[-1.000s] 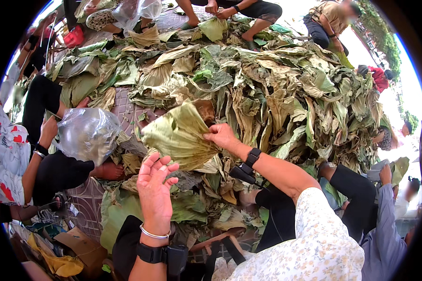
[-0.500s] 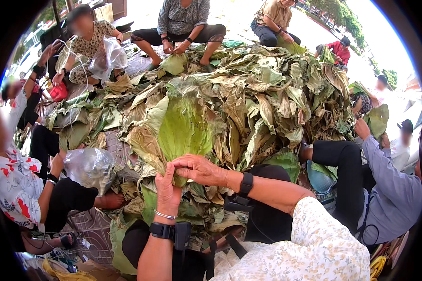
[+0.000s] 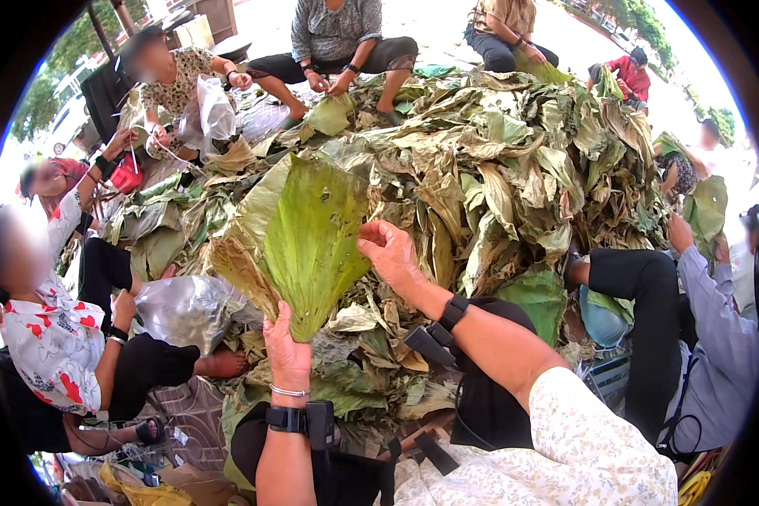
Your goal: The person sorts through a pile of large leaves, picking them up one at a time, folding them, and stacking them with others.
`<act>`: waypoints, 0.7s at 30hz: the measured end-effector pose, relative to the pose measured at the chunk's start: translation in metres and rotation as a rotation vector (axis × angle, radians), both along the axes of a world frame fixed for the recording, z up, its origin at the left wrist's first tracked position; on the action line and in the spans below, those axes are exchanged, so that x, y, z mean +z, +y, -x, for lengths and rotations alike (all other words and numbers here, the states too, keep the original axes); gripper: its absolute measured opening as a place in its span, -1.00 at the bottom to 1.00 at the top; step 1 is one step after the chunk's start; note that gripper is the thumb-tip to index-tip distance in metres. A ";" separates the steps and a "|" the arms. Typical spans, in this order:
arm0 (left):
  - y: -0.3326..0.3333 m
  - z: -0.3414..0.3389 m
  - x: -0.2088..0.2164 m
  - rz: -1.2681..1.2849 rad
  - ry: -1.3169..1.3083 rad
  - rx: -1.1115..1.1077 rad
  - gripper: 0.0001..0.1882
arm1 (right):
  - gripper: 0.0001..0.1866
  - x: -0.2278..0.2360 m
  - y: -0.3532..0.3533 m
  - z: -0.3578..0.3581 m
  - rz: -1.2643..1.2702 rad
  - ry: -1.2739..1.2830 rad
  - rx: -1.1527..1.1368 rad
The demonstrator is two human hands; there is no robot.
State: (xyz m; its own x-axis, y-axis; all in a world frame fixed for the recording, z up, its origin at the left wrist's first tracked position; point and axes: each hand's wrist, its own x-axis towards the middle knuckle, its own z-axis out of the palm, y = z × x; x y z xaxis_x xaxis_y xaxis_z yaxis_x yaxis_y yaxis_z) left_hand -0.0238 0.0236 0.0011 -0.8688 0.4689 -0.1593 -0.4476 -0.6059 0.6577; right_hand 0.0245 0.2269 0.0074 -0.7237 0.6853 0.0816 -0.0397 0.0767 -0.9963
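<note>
A large, fan-shaped green leaf (image 3: 316, 244) with small dark spots stands upright in front of me. My left hand (image 3: 287, 350) is closed around its narrow base. A paler, browned leaf layer (image 3: 243, 253) lies behind it and to its left, gathered at the same base. At the green leaf's right edge, my right hand (image 3: 392, 257) has its thumb and fingertips pinched together on the rim. Beyond both hands rises a big heap of dried, crumpled leaves (image 3: 481, 194), brown and dull green.
Several people sit around the heap, one close on my left and one on my right. A clear plastic bag (image 3: 185, 308) rests at the left, and another bag (image 3: 208, 118) farther back. A red bag (image 3: 126, 174) is at the far left. Yellow material (image 3: 143, 487) lies at lower left.
My right hand has moved up and right, from the leaf's base to its right edge. The green leaf now appears wider and tilts left. My left hand still grips the base, slightly lower.
</note>
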 end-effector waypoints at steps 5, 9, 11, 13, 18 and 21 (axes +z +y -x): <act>-0.004 0.006 -0.011 0.020 -0.035 -0.025 -0.68 | -0.83 0.016 -0.033 -0.013 -0.160 0.002 0.210; 0.001 0.004 -0.016 0.092 -0.020 -0.073 -0.69 | -0.73 0.017 -0.045 -0.020 -0.482 -0.022 0.328; 0.006 -0.002 -0.013 0.129 -0.015 -0.089 -0.71 | -0.68 0.011 -0.046 -0.018 -0.452 -0.007 0.319; 0.007 -0.007 -0.009 0.159 -0.016 -0.095 -0.72 | -0.66 0.012 -0.048 -0.016 -0.477 -0.022 0.318; 0.009 -0.005 -0.010 0.641 0.513 -0.240 -0.60 | -0.64 0.010 -0.046 -0.011 -0.525 0.046 0.344; 0.005 -0.003 -0.016 0.817 0.631 -0.281 -0.60 | -0.60 0.017 -0.043 -0.009 -0.452 0.150 0.393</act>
State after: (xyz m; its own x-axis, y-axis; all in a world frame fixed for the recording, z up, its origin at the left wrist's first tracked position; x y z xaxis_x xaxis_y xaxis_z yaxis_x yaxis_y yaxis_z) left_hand -0.0211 0.0286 -0.0152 -0.7817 0.6191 -0.0755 0.0602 0.1953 0.9789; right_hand 0.0339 0.1843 0.0244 -0.8731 0.2438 0.4223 -0.2880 0.4409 -0.8501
